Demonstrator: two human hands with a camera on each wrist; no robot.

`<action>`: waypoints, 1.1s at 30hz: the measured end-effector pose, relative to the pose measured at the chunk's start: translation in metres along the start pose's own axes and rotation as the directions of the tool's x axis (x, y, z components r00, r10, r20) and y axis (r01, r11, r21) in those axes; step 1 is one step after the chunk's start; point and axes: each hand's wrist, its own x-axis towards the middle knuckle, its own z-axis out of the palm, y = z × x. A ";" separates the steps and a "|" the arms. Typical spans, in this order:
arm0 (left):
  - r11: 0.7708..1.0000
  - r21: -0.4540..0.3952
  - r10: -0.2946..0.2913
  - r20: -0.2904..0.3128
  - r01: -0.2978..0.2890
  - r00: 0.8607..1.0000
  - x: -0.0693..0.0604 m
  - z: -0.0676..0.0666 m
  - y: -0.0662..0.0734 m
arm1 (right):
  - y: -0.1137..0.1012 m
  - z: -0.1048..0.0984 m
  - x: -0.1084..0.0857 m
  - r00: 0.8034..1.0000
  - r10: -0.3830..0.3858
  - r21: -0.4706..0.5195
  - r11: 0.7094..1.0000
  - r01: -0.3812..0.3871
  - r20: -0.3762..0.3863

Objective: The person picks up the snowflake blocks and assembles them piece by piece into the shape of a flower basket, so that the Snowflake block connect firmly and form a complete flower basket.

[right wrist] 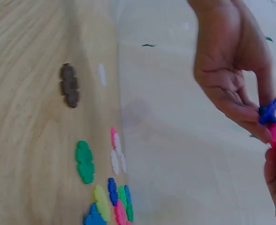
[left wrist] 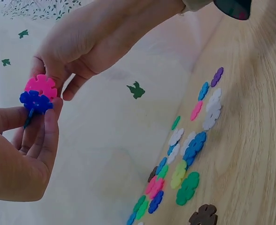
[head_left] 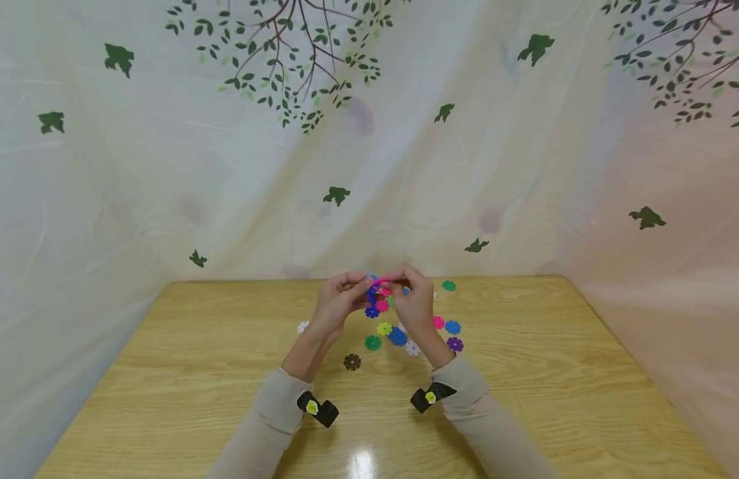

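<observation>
Above the far part of the table, my left hand [head_left: 335,305] pinches a dark blue notched plastic flower disc [left wrist: 36,102] between thumb and fingers. A second dark blue part stands crosswise to it, so they look interlocked. My right hand [head_left: 414,305] pinches a pink notched flower disc [left wrist: 43,85] by its edge. In both wrist views the pink disc touches the blue piece. Whether its slot is seated in the blue one cannot be told. Below the hands lie loose discs, among them a green disc [head_left: 373,342], a yellow disc [head_left: 384,328] and a brown disc [head_left: 352,362].
More discs lie scattered on the wooden table [head_left: 225,372]: a purple disc [head_left: 455,344], a blue disc [head_left: 452,326], a white disc [head_left: 413,348] and a far green disc [head_left: 449,285]. A printed cloth [head_left: 255,199] hangs behind the table's back edge.
</observation>
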 end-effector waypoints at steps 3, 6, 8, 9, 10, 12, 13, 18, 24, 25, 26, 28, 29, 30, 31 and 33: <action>1.000 -0.006 -0.001 0.033 0.002 0.999 0.000 -0.002 -0.001 | 0.001 -0.006 0.004 0.999 0.022 0.031 0.999 -0.023 0.036; 1.000 -0.026 -0.005 0.051 0.007 0.999 -0.001 -0.002 0.000 | 0.001 -0.011 0.007 0.997 0.025 0.045 0.999 -0.028 0.071; 0.999 -0.049 -0.011 0.052 0.014 0.999 -0.002 -0.001 0.002 | 0.000 -0.011 0.008 0.997 0.017 0.049 0.999 -0.021 0.076; 0.998 -0.057 -0.014 0.051 0.017 0.999 -0.002 0.000 0.003 | 0.000 -0.010 0.007 0.997 0.009 0.046 0.999 -0.013 0.075; 0.998 -0.059 -0.017 0.050 0.020 0.999 -0.003 0.000 0.004 | 0.000 -0.009 0.007 0.997 0.008 0.044 0.999 -0.011 0.071; 0.998 -0.062 -0.018 0.052 0.021 0.999 -0.003 0.000 0.006 | -0.001 -0.006 0.006 0.997 0.018 0.031 0.999 -0.021 0.069; 0.998 -0.058 -0.018 0.053 0.021 0.998 -0.004 0.000 0.008 | -0.001 -0.005 0.005 0.997 0.024 0.020 0.999 -0.026 0.071; 1.000 0.002 0.003 0.044 -0.003 0.999 -0.002 -0.004 0.010 | -0.004 -0.004 0.003 0.985 0.055 -0.058 0.997 -0.046 0.165; 0.988 0.142 0.063 0.024 -0.066 0.998 0.002 -0.014 0.012 | -0.006 -0.012 0.008 0.906 0.128 -0.137 0.987 -0.079 0.404; 0.983 0.164 0.075 0.027 -0.079 0.997 0.003 -0.016 0.012 | -0.005 -0.015 0.009 0.884 0.145 -0.152 0.985 -0.085 0.445; 0.979 0.185 0.085 0.033 -0.090 0.996 0.003 -0.017 0.012 | -0.003 -0.017 0.010 0.859 0.158 -0.170 0.982 -0.085 0.486; 0.971 0.214 0.103 0.045 -0.111 0.994 0.005 -0.020 0.013 | -0.001 -0.022 0.012 0.796 0.188 -0.205 0.975 -0.082 0.576; 0.968 0.222 0.108 0.053 -0.117 0.993 0.006 -0.021 0.012 | 0.001 -0.024 0.012 0.758 0.204 -0.222 0.972 -0.080 0.620; 0.967 0.223 0.111 0.062 -0.122 0.992 0.006 -0.021 0.012 | 0.003 -0.026 0.012 0.716 0.219 -0.237 0.968 -0.076 0.663; 0.967 0.222 0.110 0.067 -0.122 0.992 0.007 -0.022 0.012 | 0.005 -0.027 0.011 0.669 0.233 -0.250 0.966 -0.073 0.706; 0.970 0.213 0.104 0.077 -0.118 0.992 0.009 -0.024 0.011 | 0.010 -0.029 0.009 0.577 0.268 -0.287 0.956 -0.060 0.772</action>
